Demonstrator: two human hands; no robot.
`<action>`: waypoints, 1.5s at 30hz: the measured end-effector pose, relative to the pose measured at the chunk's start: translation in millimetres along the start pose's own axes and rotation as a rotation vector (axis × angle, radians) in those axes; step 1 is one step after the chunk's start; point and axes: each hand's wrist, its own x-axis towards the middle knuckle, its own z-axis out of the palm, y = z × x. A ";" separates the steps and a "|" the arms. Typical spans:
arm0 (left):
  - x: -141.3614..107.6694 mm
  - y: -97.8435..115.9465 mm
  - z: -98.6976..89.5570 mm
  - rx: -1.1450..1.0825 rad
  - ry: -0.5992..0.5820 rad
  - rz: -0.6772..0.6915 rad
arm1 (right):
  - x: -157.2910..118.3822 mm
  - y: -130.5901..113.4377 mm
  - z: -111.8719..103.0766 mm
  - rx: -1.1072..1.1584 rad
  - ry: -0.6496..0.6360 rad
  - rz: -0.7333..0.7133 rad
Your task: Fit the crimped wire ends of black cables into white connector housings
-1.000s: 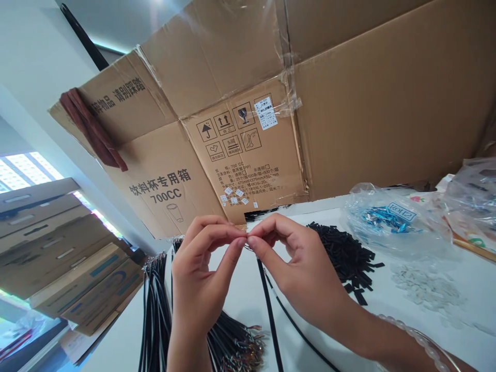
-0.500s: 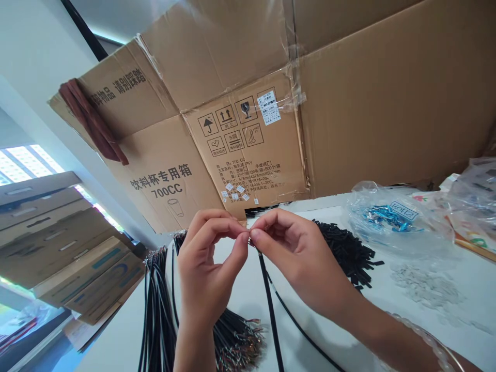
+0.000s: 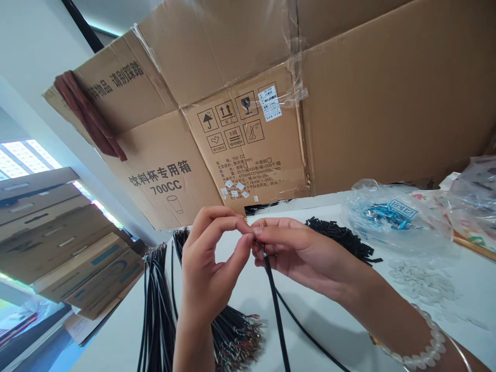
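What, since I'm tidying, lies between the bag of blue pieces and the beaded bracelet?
In the head view, small translucent pieces lie on the white table.

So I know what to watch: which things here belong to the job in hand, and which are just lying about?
In the job:
cable, its wires at the left fingers and right fingers
cable bundles, likely
black pieces and clear pieces, perhaps

Lying about, apparently:
red cloth
stacked boxes
cardboard
blue-filled bag

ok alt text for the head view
A person's left hand and right hand hold wires at a black cable's end above a white table. Around them lie cable bundles, short black pieces and a plastic bag; cardboard stands behind.
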 end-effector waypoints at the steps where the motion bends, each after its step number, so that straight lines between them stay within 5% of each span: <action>1: -0.1 -0.5 0.5 -0.004 0.013 -0.009 | -0.1 0.8 0.8 -0.027 0.019 -0.049; 17: -0.4 -1.2 4.0 -0.090 0.095 -0.116 | -7.8 12.3 11.9 -0.894 0.341 -0.690; 33: 0.1 -1.2 7.0 -0.094 0.113 -0.132 | -10.7 17.6 11.8 -1.210 0.407 -0.991; 41: 1.2 -3.9 8.9 -0.106 0.101 -0.117 | -4.8 7.9 6.4 -0.721 0.264 -0.549; 45: 0.7 -3.8 11.6 -0.125 0.087 -0.104 | -2.6 -0.8 1.4 -0.644 0.204 -0.446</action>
